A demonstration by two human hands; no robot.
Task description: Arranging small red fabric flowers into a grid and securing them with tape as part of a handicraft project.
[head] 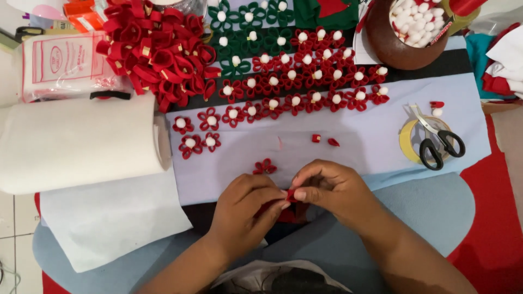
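1. Hands, lower centre of the frame: left hand [245, 209] and right hand [332, 190] meet fingertip to fingertip, both sets of fingers pinched on one small red felt piece [290, 196]. It is held close over the lap, probably so the folding can be watched closely.
2. Unfinished red flower [265, 166], no white centre, lies just above the hands on the pale blue sheet [381, 147], within easy reach.
3. Two red scraps [324, 140] lie apart, mid-sheet.
4. Finished red flowers [305, 87] with white pompom centres, laid in rows across the middle; green flowers [248, 27] grouped above them at top centre. The colours are kept separate, seemingly sorted.
5. Heap of red felt loops [152, 49], upper left, piled loose as stock.
6. Brown bowl [389, 49] of white pompoms, upper right.
7. Black-handled scissors [438, 139] resting on a yellow tape roll [406, 139], right of centre.
8. White roll of fabric [76, 144], left side, with a flat white sheet below it.
9. Hard to make out: most of the held piece is covered by the fingers, so its shape cannot be told. The bowl is cut off at the top edge. Whether a counter lies under the sheet is not visible.
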